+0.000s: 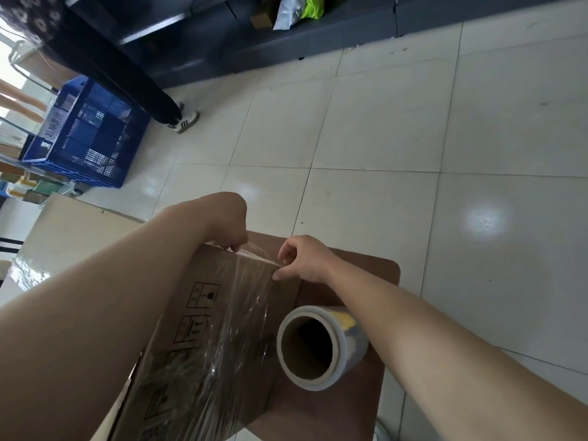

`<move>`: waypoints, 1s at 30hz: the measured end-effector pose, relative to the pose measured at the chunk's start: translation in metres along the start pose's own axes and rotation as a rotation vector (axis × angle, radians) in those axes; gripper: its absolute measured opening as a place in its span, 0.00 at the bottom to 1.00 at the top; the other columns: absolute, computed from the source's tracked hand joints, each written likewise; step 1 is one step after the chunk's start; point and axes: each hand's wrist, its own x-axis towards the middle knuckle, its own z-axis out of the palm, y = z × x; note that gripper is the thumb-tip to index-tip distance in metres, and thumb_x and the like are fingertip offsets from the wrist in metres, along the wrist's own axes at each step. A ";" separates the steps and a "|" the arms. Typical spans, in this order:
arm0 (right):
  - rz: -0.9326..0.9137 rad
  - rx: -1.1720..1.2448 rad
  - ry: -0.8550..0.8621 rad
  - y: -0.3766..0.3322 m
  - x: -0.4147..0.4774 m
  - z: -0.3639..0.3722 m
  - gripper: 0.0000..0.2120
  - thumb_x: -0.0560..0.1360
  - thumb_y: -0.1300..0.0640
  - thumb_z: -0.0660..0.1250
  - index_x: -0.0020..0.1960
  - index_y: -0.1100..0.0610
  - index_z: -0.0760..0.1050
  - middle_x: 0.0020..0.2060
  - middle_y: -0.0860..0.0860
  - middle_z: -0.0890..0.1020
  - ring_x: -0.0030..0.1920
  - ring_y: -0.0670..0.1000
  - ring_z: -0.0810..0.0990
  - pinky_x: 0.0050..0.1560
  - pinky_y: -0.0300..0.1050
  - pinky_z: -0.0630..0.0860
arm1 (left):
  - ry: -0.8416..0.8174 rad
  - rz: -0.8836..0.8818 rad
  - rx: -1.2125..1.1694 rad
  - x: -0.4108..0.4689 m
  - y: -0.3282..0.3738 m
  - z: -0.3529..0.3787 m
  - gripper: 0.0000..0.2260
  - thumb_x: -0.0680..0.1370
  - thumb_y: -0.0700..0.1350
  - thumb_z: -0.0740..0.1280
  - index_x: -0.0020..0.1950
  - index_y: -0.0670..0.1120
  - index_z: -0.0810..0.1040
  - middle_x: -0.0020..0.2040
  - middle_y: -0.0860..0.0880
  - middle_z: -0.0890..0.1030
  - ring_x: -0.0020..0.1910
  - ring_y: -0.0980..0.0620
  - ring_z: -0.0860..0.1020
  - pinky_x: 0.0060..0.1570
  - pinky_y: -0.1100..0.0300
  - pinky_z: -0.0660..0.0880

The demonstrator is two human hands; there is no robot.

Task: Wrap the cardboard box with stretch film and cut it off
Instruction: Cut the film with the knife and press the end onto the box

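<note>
Soft, even daylight fills the scene, brightest beyond the blue crate [86, 135] at the frame's edge, where the view blows out to white. The glossy floor tiles [381, 128] carry 1 sharp white glare patch well to the side of the film roll [321, 346] and fainter sheens nearer the crate. Wide-angle distortion bends the tile seams and stretches both forearms at the lower corners; the stretch film [241, 313] glints with streaky highlights, and detail is slightly soft throughout.
</note>
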 end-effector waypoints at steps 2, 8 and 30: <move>-0.029 -0.015 0.003 0.000 0.003 0.000 0.16 0.66 0.52 0.79 0.50 0.54 0.80 0.43 0.47 0.81 0.45 0.47 0.79 0.48 0.44 0.77 | -0.014 -0.002 -0.018 0.002 -0.003 -0.001 0.06 0.73 0.39 0.68 0.41 0.39 0.85 0.41 0.43 0.86 0.42 0.47 0.83 0.48 0.55 0.77; -0.054 -0.126 0.044 0.001 0.008 -0.006 0.04 0.73 0.57 0.71 0.46 0.54 0.85 0.41 0.43 0.81 0.46 0.46 0.79 0.51 0.46 0.78 | -0.054 -0.025 -0.090 0.008 -0.009 -0.004 0.05 0.72 0.40 0.69 0.41 0.40 0.84 0.39 0.43 0.86 0.34 0.50 0.78 0.38 0.60 0.74; 0.083 0.106 0.041 -0.023 0.001 -0.005 0.22 0.74 0.73 0.58 0.57 0.56 0.83 0.56 0.52 0.83 0.54 0.47 0.78 0.54 0.37 0.72 | -0.044 -0.020 -0.127 0.008 -0.025 -0.006 0.12 0.71 0.33 0.68 0.42 0.49 0.85 0.42 0.53 0.81 0.42 0.57 0.76 0.35 0.66 0.69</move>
